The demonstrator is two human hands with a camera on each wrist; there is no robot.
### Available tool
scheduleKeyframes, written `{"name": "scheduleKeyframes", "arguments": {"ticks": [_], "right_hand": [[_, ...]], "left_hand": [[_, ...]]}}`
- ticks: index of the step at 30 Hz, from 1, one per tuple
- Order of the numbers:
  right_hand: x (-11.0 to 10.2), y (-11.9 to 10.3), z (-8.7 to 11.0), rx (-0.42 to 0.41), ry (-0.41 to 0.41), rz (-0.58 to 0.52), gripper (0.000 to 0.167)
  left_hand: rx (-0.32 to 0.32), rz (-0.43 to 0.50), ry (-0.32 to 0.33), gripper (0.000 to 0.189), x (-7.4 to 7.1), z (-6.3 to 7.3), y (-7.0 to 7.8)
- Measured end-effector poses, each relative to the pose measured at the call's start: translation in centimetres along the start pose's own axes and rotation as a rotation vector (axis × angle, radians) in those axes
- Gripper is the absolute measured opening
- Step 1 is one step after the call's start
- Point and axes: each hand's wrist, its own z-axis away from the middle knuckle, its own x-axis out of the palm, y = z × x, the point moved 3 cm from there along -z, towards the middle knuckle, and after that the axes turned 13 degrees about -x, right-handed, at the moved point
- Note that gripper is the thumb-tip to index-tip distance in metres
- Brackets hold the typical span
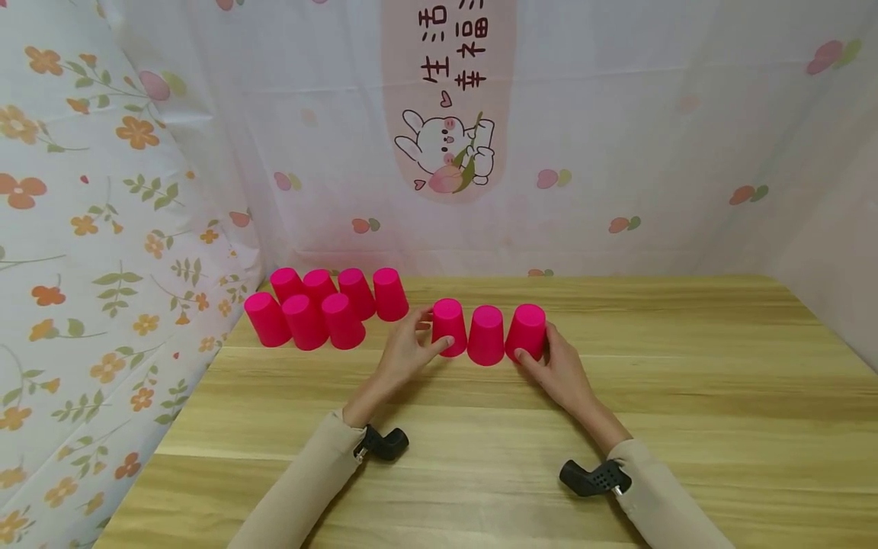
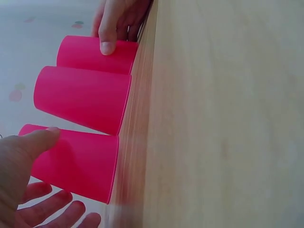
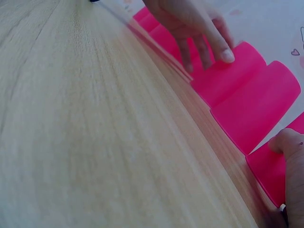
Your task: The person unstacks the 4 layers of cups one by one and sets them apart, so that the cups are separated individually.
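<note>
Three pink cups stand upside down in a short row: a left cup (image 1: 449,329), a middle cup (image 1: 485,337) and a right cup (image 1: 527,335). My left hand (image 1: 406,349) is at the left cup, its thumb over the cup's front. In the left wrist view the fingers (image 2: 61,199) of that hand spread loosely beside the cup wall. My right hand (image 1: 564,367) grips the right cup, thumb across the front and fingers around the far side. No hand is on the middle cup.
Left of the row, several more upside-down pink cups (image 1: 306,323) stand in two lines on the wooden table (image 1: 480,450). A printed cloth (image 1: 590,122) hangs behind the table, and a flowered cloth (image 1: 103,252) hangs along its left side. Black wrist mounts (image 1: 594,479) sit at both cuffs.
</note>
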Motion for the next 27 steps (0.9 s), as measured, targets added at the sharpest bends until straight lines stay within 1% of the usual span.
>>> {"name": "scheduleKeyframes", "arguments": {"ticks": [8,14,22,27], "right_hand": [[-0.1,0.0,0.0,0.003,-0.003,0.002,0.054],[0.0,0.0,0.0,0.009,-0.004,-0.006,0.054],[-0.1,-0.1,0.0,0.003,-0.005,-0.012,0.054],[-0.2,0.0,0.0,-0.004,-0.006,-0.002,0.054]], "left_hand": [[0.018,0.007,0.031,0.052,0.4,-0.2,0.3],[0.033,0.019,0.041,0.049,0.5,-0.2,0.6],[0.001,-0.021,0.048,0.048,-0.2,-0.1,1.0],[0.016,-0.030,0.062,0.047,-0.8,-0.2,1.4]]}}
